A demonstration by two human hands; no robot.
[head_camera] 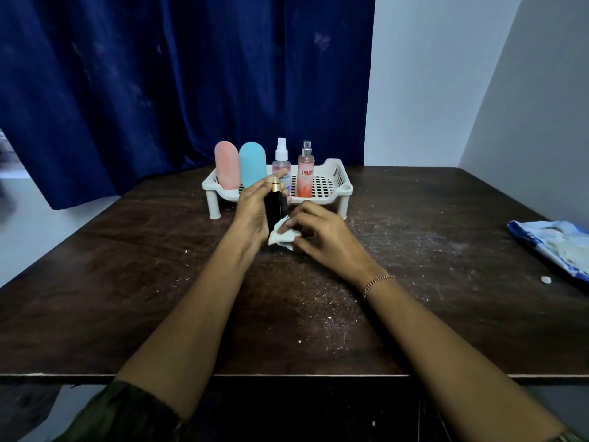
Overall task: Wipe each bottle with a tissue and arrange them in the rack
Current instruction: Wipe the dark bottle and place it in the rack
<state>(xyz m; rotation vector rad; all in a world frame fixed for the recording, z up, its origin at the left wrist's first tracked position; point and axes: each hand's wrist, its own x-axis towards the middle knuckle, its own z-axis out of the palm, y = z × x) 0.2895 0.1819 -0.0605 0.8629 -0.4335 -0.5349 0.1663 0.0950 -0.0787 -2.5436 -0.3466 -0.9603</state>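
Two bare forearms reach forward, hands meeting close together.
The left hand (pixel 255 208) stands on its edge, palm turned inward, fingers wrapped round an upright black bottle (pixel 274 209). The right hand (pixel 322 234) lies palm down just beside it, fingers curled, pinching a crumpled tissue (pixel 282 239) at the bottle's lower end. A thread band (pixel 377 283) circles the right wrist.

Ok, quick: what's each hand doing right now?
Left hand: holds the black bottle upright.
Right hand: pinches the tissue by the bottle's base.
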